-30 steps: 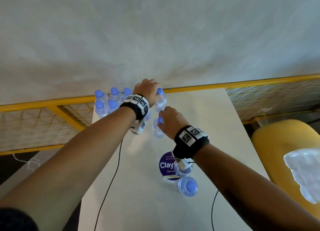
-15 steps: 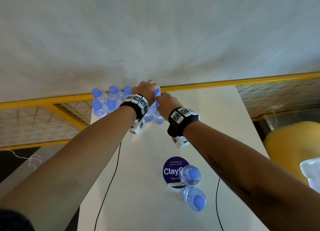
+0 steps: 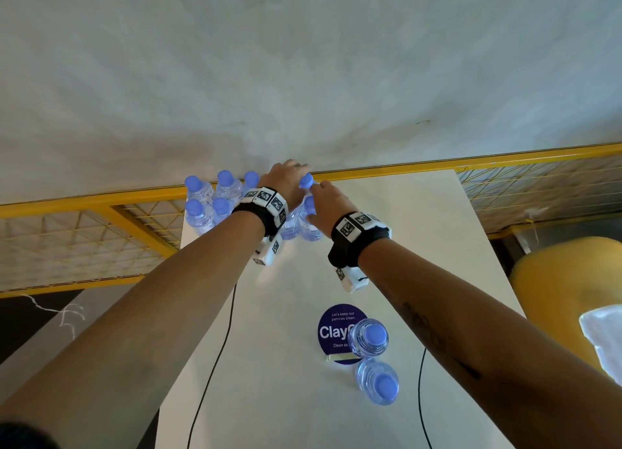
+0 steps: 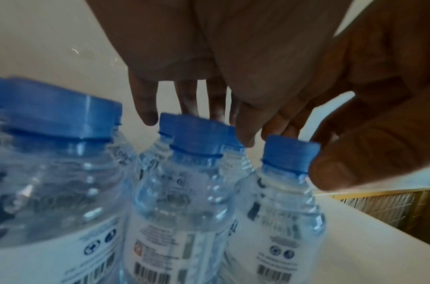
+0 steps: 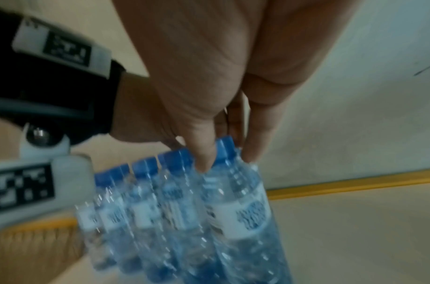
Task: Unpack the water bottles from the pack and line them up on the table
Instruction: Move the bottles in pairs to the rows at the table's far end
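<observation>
At the counter's [image 3: 420,246] twelve o'clock edge the pack of water bottles [image 3: 208,202] stands upright, and two freed bottles [image 3: 368,337] stand near five o'clock by a round sticker [image 3: 331,327]. The left hand [image 3: 282,182] spreads relaxed fingers over the caps, while the right hand [image 3: 328,202] pinches the neck of the end bottle [image 3: 311,224]. Full bottles likely feel weighty, their thin walls slick and yielding, so the stiff neck below the cap seems the safest hold.

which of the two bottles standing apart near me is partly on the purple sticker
The farther bottle: its base overlaps the right edge of the round purple sticker. The nearer bottle stands just off it on the bare white table.
</observation>
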